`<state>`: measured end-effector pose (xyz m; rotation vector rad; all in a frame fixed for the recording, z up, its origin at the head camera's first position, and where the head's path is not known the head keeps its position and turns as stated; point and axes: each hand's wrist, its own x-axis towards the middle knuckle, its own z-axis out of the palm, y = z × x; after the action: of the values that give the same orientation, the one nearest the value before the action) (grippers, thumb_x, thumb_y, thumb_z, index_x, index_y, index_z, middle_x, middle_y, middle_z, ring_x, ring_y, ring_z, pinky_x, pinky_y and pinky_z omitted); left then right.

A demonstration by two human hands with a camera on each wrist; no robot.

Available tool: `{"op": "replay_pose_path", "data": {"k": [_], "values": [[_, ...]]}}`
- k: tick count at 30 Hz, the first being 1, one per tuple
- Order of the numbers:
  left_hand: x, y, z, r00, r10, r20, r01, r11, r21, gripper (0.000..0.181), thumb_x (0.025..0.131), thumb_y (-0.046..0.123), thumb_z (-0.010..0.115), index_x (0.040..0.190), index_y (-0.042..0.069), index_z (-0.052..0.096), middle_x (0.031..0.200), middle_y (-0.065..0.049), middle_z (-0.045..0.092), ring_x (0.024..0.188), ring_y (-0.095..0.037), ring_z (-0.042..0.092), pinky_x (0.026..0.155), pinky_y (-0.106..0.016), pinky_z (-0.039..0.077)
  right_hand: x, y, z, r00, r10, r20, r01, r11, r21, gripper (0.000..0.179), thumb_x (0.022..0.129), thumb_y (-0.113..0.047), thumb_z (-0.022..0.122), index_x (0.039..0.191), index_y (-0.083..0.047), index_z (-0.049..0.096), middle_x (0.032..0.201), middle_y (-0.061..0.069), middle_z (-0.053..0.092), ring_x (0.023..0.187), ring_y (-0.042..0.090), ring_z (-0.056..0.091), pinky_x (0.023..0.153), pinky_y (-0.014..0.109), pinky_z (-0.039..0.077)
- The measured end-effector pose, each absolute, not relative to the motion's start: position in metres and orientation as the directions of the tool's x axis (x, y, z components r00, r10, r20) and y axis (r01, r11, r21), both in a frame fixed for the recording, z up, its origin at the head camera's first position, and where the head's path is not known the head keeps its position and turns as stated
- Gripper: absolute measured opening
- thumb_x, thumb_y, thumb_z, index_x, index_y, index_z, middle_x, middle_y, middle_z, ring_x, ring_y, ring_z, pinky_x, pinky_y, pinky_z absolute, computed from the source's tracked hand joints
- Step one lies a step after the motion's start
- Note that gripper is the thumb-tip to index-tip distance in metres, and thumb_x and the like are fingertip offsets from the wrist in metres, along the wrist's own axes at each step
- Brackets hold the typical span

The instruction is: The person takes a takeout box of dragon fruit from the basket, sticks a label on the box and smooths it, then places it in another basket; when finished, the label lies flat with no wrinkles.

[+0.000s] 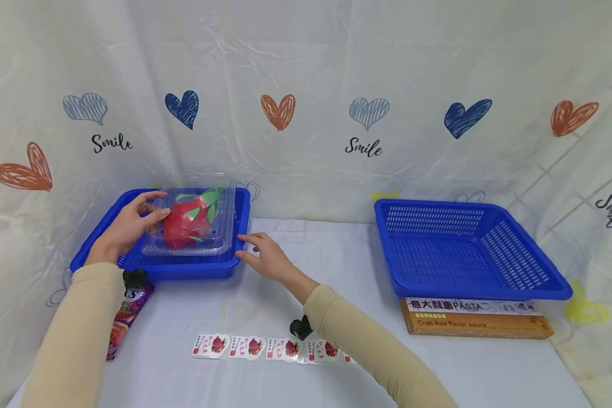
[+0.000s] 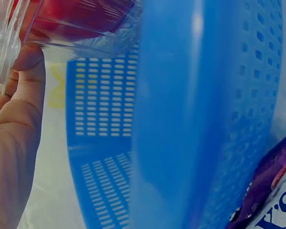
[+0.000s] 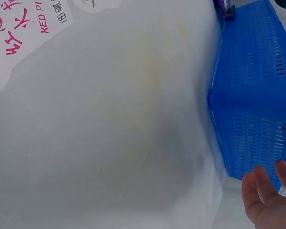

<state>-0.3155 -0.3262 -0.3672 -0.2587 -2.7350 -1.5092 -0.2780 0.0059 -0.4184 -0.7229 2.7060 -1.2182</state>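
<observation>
My left hand [image 1: 127,226] grips the left side of a clear plastic clamshell box [image 1: 224,241] at the left blue basket [image 1: 191,273]. Inside the box is a red dragon fruit [image 1: 181,226] with green tips. From the left wrist view, the thumb and fingers pinch the box's edge above the basket's perforated wall; whether its base touches the basket floor I cannot tell. My right hand [image 1: 267,258] is by the same basket's right rim, fingers spread and holding nothing. In the right wrist view its fingertips [image 3: 260,174] are close to the basket wall; contact is unclear.
Another blue basket [image 1: 438,255] stands on the right, behind a pasta box [image 1: 479,326]. A strip of dragon fruit stickers [image 1: 247,347] lies at the front. A purple snack bag [image 1: 124,317] is partly hidden by the left sleeve. A printed curtain [image 1: 316,68] hangs behind.
</observation>
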Motion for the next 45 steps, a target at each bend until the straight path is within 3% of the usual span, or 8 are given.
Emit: {"op": "replay_pose_path", "data": {"k": [8,23,29,33,37,42,45], "values": [[-0.316,-0.319,-0.36,-0.986,0.134,0.102,0.156,0.496,0.854,0.058,0.1,0.034,0.055,0.15,0.014,0.033,0.1,-0.009,0.046,0.066,-0.017,0.049,0.063,-0.028,0.048,-0.278,0.006,-0.419,-0.884,-0.457,0.094,-0.367,0.555,-0.746,0.05,0.099,-0.034,0.058,0.145,-0.017,0.048,0.139,0.009,0.051,0.115,0.027,0.058,0.089,0.028,0.051],[-0.319,-0.3,-0.344,-0.98,0.152,0.125,0.186,0.514,0.837,0.059,0.099,0.04,0.055,0.15,0.021,0.033,0.109,-0.01,0.047,0.074,-0.019,0.053,0.069,-0.028,0.046,-0.28,0.01,-0.426,-0.898,-0.425,0.111,-0.329,0.485,-0.81,0.051,0.099,-0.032,0.058,0.145,-0.012,0.047,0.141,0.006,0.052,0.111,0.021,0.06,0.088,0.029,0.051],[-0.318,-0.291,-0.339,-0.977,0.152,0.149,0.207,0.523,0.827,0.058,0.098,0.041,0.056,0.149,0.023,0.034,0.109,-0.008,0.046,0.081,-0.015,0.054,0.071,-0.024,0.046,-0.287,0.018,-0.417,-0.936,-0.319,0.146,-0.276,0.413,-0.868,0.049,0.101,-0.031,0.055,0.146,-0.015,0.046,0.136,0.005,0.056,0.11,0.021,0.061,0.086,0.032,0.052],[-0.317,-0.284,-0.336,-0.972,0.164,0.166,0.227,0.506,0.832,0.057,0.098,0.039,0.058,0.148,0.023,0.036,0.108,-0.009,0.047,0.081,-0.015,0.054,0.068,-0.025,0.047,-0.293,0.021,-0.405,-0.963,-0.219,0.159,-0.216,0.267,-0.939,0.05,0.102,-0.036,0.052,0.148,-0.02,0.042,0.133,0.003,0.058,0.107,0.018,0.063,0.086,0.034,0.053],[-0.317,-0.277,-0.335,-0.966,0.185,0.179,0.248,0.48,0.841,0.055,0.098,0.036,0.058,0.147,0.022,0.038,0.104,-0.009,0.046,0.075,-0.016,0.053,0.067,-0.026,0.047,-0.297,0.024,-0.395,-0.961,-0.218,0.172,-0.206,0.145,-0.968,0.056,0.102,-0.04,0.05,0.153,-0.025,0.032,0.139,0.004,0.053,0.111,0.019,0.061,0.091,0.041,0.052],[-0.319,-0.27,-0.336,-0.96,0.21,0.186,0.264,0.448,0.854,0.053,0.098,0.035,0.059,0.146,0.022,0.039,0.102,-0.009,0.046,0.071,-0.016,0.052,0.065,-0.027,0.047,-0.296,0.025,-0.384,-0.941,-0.284,0.182,-0.224,0.121,-0.967,0.062,0.1,-0.042,0.053,0.154,-0.036,0.025,0.15,0.011,0.04,0.124,0.024,0.054,0.093,0.039,0.051],[-0.32,-0.267,-0.336,-0.961,0.21,0.18,0.258,0.446,0.857,0.053,0.098,0.033,0.059,0.146,0.021,0.039,0.102,-0.009,0.046,0.072,-0.016,0.051,0.064,-0.028,0.046,-0.292,0.027,-0.372,-0.932,-0.315,0.182,-0.233,0.132,-0.963,0.064,0.1,-0.036,0.055,0.155,-0.033,0.023,0.153,0.015,0.035,0.128,0.027,0.051,0.093,0.038,0.051]]}}
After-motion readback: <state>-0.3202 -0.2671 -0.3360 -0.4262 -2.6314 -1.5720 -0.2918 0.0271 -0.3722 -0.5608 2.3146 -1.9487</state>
